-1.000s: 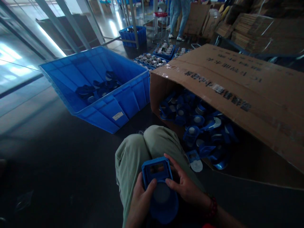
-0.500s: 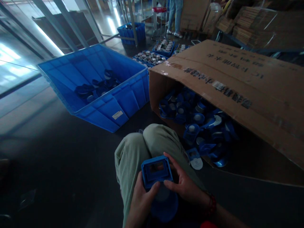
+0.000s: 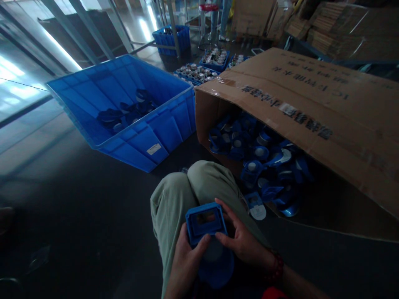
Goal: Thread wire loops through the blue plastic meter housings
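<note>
Head view: blue housing (image 3: pixel 216 265) between fingers (image 3: pixel 204 245).

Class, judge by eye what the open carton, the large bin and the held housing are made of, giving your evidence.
Carton: matt brown corrugated cardboard, probably; printed face, glossy tape strip.
Large bin: likely moulded plastic, smooth with a slight sheen; ribbed blue walls.
Housing in both hands: apparently rigid blue plastic, crisp moulded rim; dim light leaves its finish unclear.

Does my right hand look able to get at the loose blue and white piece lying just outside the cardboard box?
Probably yes, once it lets go: the right hand is on the blue housing, but the loose piece lies uncovered beside the right knee.
</note>
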`<state>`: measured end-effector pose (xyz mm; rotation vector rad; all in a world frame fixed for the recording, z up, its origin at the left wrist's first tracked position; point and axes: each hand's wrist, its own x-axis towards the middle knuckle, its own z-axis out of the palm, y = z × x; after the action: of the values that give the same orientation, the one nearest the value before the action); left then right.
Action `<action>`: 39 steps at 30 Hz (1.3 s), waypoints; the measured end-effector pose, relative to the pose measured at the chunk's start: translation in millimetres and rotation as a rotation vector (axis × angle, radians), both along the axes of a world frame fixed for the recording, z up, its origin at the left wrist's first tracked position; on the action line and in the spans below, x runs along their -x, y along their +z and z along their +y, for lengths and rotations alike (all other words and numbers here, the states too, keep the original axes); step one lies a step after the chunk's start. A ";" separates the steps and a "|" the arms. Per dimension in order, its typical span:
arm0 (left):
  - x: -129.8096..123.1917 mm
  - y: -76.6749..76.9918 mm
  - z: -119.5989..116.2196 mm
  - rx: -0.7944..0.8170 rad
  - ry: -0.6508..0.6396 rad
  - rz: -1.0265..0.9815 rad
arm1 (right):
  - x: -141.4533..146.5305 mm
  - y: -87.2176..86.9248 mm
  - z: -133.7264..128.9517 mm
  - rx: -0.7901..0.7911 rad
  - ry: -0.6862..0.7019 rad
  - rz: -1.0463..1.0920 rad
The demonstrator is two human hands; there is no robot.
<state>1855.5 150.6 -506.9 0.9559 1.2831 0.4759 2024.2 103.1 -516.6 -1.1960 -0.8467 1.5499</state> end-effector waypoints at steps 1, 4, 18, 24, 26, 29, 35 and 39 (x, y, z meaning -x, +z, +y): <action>-0.8 0.7 0.3 -0.009 0.005 0.003 | 0.7 0.2 -0.4 0.001 -0.008 -0.003; -3.1 2.0 -0.7 -0.029 0.002 -0.008 | 3.2 0.0 -2.8 -0.001 -0.033 -0.030; 5.1 0.6 -0.4 0.059 0.011 -0.202 | 9.9 7.9 7.2 0.076 -0.156 -0.098; 2.4 -0.2 -2.4 0.047 0.099 -0.196 | 10.2 8.7 9.5 0.072 -0.167 -0.181; 3.6 -4.2 -2.5 0.123 0.136 -0.227 | 9.8 9.6 11.2 0.070 -0.193 -0.184; 7.5 -7.9 -2.1 0.212 0.188 -0.281 | 7.7 10.3 13.9 0.089 -0.189 -0.139; 9.7 -4.1 0.3 0.169 0.124 -0.291 | 4.4 6.5 13.7 0.054 -0.148 -0.120; 11.0 -5.2 1.1 0.214 0.150 -0.324 | 2.6 7.5 14.7 0.063 -0.162 -0.159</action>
<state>1844.5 151.7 -512.1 0.5785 1.0888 0.5722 2021.6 117.8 -509.2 -1.4126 -0.7876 1.3727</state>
